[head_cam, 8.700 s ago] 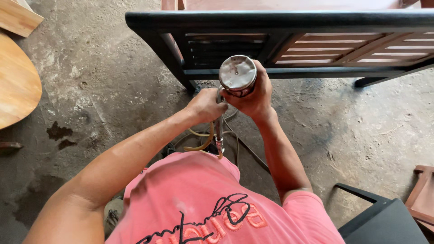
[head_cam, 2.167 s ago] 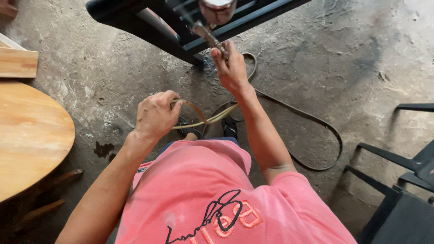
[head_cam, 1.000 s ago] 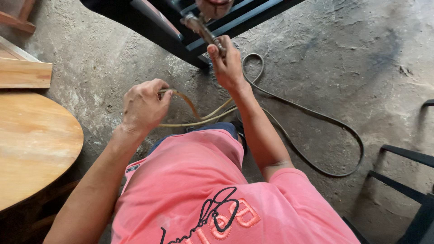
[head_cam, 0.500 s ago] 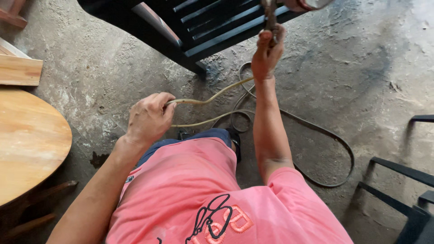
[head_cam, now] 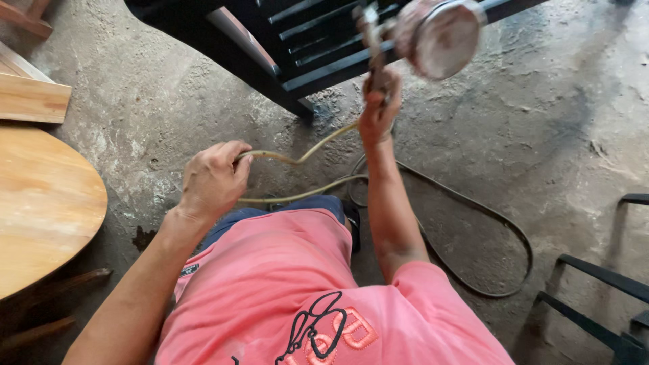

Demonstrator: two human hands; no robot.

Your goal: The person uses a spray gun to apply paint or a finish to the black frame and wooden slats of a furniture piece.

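Hose [head_cam: 297, 159], pale, soft and likely light, loops over the concrete floor [head_cam: 541, 135]; the left hand [head_cam: 213, 179], arm bent, closes around it near one end. Further right, the raised right hand [head_cam: 378, 111] clenches the grip of a top-heavy spray gun [head_cam: 433, 37] beside dark slatted furniture [head_cam: 297, 40].

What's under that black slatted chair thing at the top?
Under the black slatted frame only the grey concrete floor shows through the gaps. The spray gun in the right hand covers part of it, so what lies there stays hidden.
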